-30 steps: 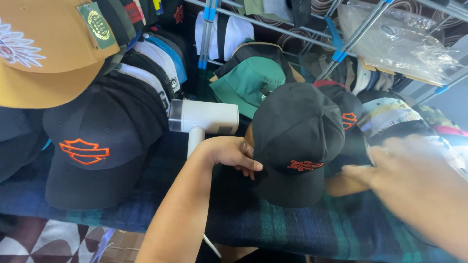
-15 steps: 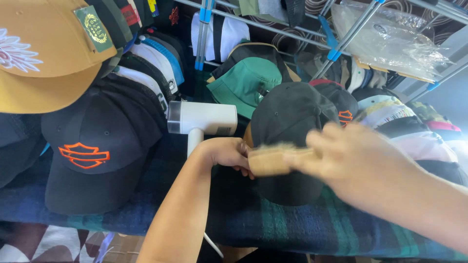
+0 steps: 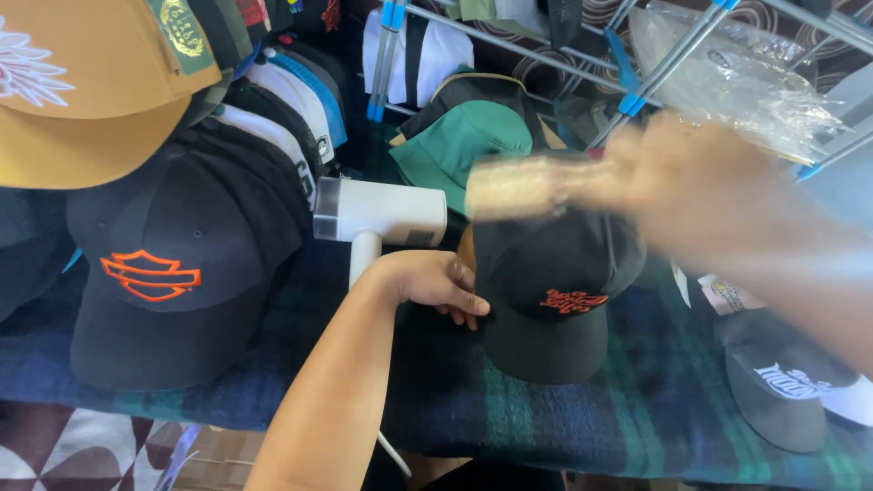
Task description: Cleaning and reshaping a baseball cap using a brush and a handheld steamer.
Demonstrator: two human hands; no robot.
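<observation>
In the centre of the frame a black cap (image 3: pixel 546 291) with orange stitching on its front sits on the dark green-and-blue plaid cloth (image 3: pixel 564 418). Its brim points toward the lower edge of the frame, so its long axis runs from the top of the frame to the bottom. The left hand (image 3: pixel 436 284) reaches in from below, fingers curled against the cap's left side at the base of the crown, steadying it.

The right hand (image 3: pixel 691 182), badly blurred, is closed around a pale wooden brush (image 3: pixel 523 186) at the top of the cap's crown. The brush lies crosswise, its long axis left to right, free end pointing toward the left of the frame.

Half a second ago that brush was lower, across the front of the cap near the left hand; now it is up at the crown. The left hand has kept its place.

Just left of the cap stands a white handheld steamer (image 3: pixel 377 218), its head pointing left. A second black cap with an orange emblem (image 3: pixel 173 282) lies at the left, a tan cap (image 3: pixel 82 100) in the upper left, a green hat (image 3: pixel 459 145) behind, and a dark cap with white lettering (image 3: pixel 787 382) at the lower right.
</observation>
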